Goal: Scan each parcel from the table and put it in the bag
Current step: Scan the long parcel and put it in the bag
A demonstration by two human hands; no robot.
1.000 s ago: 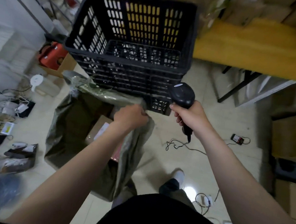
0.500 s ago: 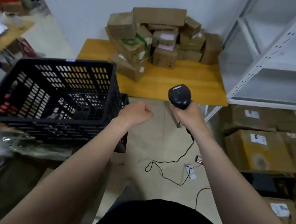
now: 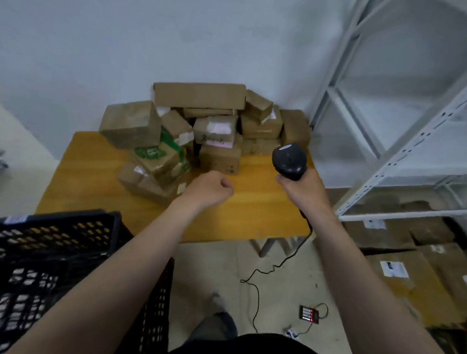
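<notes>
- Turned away from the bag, now out of view, to face the parcels; drawn far closer than half a second ago and set mid-frame.
- Judged as one cycle closed and the next pick-and-scan about to begin, with most of the pile left to do.
- Heaped against the wall at the back of the yellow table, jumbled and mostly tilted; topped by a long box lying level, long axis left to right along the wall.
- Gripped in the right hand, fingers wrapped round the handle: the scanner, head aimed forward at the pile's right end, handle running down toward the wrist, cable trailing to the floor.
- Clenched on nothing: the left hand, over the table's front, just short of the nearest parcels.
- Further out: black crate at lower left, white shelving at right, boxes on the floor beneath.
</notes>
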